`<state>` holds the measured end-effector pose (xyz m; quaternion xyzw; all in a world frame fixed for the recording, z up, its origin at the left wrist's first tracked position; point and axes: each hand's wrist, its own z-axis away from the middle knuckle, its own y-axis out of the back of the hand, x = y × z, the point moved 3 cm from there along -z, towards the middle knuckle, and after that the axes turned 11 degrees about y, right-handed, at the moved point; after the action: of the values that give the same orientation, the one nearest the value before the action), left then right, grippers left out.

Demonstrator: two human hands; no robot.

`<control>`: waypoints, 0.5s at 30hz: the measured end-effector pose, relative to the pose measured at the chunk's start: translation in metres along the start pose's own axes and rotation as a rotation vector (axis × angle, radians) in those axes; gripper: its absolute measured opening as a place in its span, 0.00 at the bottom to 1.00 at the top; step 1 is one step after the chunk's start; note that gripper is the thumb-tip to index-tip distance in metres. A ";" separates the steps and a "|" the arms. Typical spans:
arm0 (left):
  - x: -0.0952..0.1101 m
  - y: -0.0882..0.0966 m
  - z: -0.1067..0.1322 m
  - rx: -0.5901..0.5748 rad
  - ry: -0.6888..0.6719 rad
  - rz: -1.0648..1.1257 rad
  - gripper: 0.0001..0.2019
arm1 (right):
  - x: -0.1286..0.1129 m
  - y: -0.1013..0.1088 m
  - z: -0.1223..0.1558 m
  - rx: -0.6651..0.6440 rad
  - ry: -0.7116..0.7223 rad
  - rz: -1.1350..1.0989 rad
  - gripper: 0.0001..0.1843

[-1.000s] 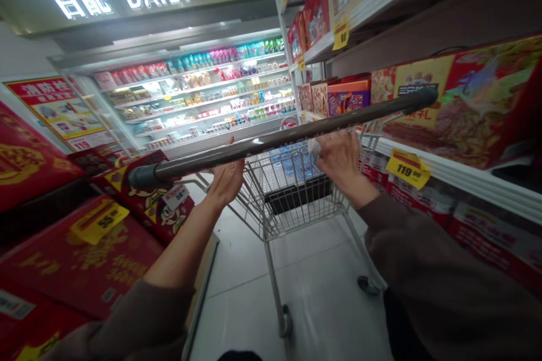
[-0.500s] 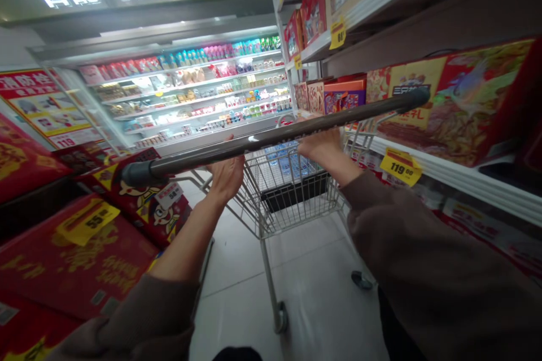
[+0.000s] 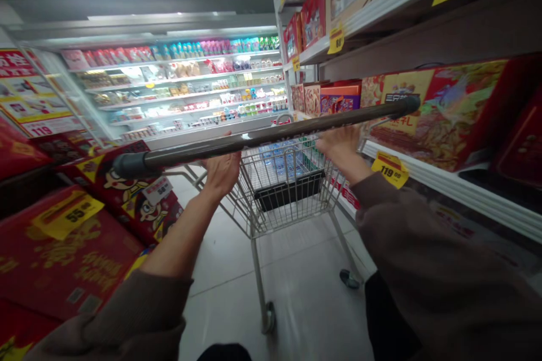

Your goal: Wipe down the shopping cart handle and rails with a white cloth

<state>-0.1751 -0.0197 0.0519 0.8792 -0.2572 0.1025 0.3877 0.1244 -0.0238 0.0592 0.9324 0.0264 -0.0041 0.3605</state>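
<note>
L hand [image 3: 220, 174], R hand [image 3: 341, 148] both up against cart handle [image 3: 271, 134]: smooth grey metal tube, black end caps. Fingertips hidden behind tube, so can't tell grip, wide or closed. Wire basket [image 3: 243, 197] just past handle, black tray [image 3: 290, 192] inside, contents hard to make out. Red gift boxes [image 3: 68, 259] left of handle, yellow 55 tag [image 3: 68, 214]. Printed boxes [image 3: 436, 118] on shelf [image 3: 423, 177] right of handle, yellow 119 tag [image 3: 389, 169]. Chiller case [image 3: 212, 131] well beyond handle, goods too small to read.

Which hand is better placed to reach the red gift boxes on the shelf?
Right, probably: the right hand is on the shopping cart handle beside the shelf, nearer the red gift boxes; the left hand is farther away.
</note>
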 end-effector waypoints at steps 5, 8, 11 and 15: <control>-0.009 0.005 -0.005 -0.082 0.038 -0.075 0.45 | -0.062 -0.002 0.021 0.038 0.213 -0.110 0.13; -0.014 0.010 -0.008 -0.127 0.033 -0.107 0.44 | -0.035 -0.002 0.023 0.050 0.221 -0.076 0.19; -0.015 0.012 -0.010 -0.149 0.039 -0.127 0.41 | 0.013 -0.006 0.019 0.029 0.065 -0.003 0.17; -0.009 0.010 -0.008 -0.162 0.019 -0.168 0.35 | 0.036 -0.010 0.017 0.070 -0.093 0.046 0.18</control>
<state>-0.1881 -0.0155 0.0601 0.8625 -0.1863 0.0570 0.4670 0.1596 -0.0256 0.0390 0.9436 -0.0120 -0.0400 0.3284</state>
